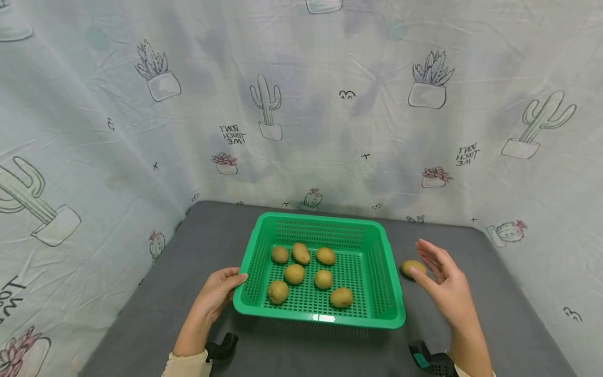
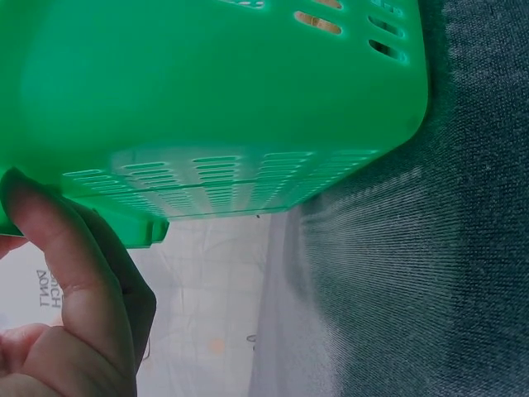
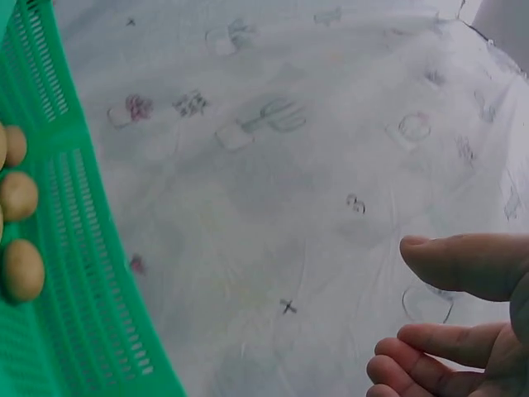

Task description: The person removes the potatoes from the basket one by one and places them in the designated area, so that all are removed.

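Green basket (image 1: 325, 318) — left grip (image 1: 218, 291) pinching its nine-o'clock rim, presumably to steady it; right grip (image 1: 447, 288) wide, near loose potato (image 1: 411, 266), three o'clock.

Left hand (image 1: 220, 289) grips a green basket (image 1: 350, 267) of seven potatoes (image 1: 294, 274) — right hand (image 1: 446, 285) near another potato (image 1: 412, 265)

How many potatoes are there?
8. Seven potatoes lie in the green basket: three at the back, two in the middle, two in front. Another potato lies outside on the table, beside the right hand. None seems hidden.
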A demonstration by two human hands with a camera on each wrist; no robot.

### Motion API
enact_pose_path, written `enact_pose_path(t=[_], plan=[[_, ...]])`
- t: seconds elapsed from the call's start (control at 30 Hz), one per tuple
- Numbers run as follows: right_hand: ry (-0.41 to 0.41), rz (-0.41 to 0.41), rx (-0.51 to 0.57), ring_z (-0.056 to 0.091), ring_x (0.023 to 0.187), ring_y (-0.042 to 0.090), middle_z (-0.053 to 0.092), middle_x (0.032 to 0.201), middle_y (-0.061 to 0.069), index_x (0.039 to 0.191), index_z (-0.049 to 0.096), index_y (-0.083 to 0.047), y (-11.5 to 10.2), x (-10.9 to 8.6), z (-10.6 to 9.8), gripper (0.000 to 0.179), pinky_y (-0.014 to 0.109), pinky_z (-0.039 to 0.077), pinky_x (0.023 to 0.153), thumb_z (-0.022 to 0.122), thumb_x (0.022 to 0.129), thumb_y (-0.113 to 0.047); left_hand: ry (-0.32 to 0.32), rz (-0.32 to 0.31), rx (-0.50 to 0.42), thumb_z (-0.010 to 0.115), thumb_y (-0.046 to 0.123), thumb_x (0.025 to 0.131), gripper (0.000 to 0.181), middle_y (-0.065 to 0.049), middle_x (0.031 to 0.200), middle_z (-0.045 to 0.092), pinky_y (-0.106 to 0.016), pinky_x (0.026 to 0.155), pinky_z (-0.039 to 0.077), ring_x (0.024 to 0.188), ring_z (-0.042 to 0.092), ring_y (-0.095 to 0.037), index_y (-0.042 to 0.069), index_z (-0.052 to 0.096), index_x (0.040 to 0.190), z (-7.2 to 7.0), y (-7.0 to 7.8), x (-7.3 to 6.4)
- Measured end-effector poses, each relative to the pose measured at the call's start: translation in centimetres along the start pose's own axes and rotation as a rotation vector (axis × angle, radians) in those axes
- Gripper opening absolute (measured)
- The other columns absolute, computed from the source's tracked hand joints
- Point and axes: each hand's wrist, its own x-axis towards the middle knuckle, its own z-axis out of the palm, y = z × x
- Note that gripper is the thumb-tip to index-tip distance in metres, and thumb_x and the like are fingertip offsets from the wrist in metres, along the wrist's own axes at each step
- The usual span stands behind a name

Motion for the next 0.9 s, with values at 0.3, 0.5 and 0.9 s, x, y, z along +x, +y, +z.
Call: enact_pose_path(t=[0.3,0.5,0.9], plan=[[-0.066,-0.03,0.052,0.045,0.124,0.002,0.046,0.132,0.01,0.138,0.042,0.005,-1.1,2.2,1.4,0.057,0.012,0.036,0.101,0.061,0.086,0.012,0.008,0.006,0.002,0.057,0.015,0.095,0.039,0.002,0.076,0.062,-0.025,0.061,0.048,0.058,0.052,-0.007,-0.013,0.049,0.121,-0.1,0.2,0.1],[-0.122,0.015,0.057,0.044,0.121,-0.004,0.044,0.134,0.021,0.138,0.042,0.004,-1.6,3.5,2.6,0.052,0.01,0.035,0.1,0.061,0.089,0.003,0.017,0.003,-0.01,0.057,0.013,0.095,0.037,0.002,0.078,0.063,-0.025,0.062,0.049,0.06,0.055,-0.007,-0.013,0.049,0.12,0.0,0.1,0.2],[-0.213,0.102,0.054,0.043,0.13,0.02,0.043,0.142,0.018,0.14,0.04,0.001,-1.6,5.1,4.8,0.053,0.007,0.033,0.099,0.062,0.093,-0.011,-0.028,0.019,-0.007,0.056,0.017,0.096,0.043,0.001,0.082,0.065,-0.025,0.065,0.051,0.065,0.06,-0.007,-0.015,0.046,0.124,-0.1,-0.2,-0.1]])
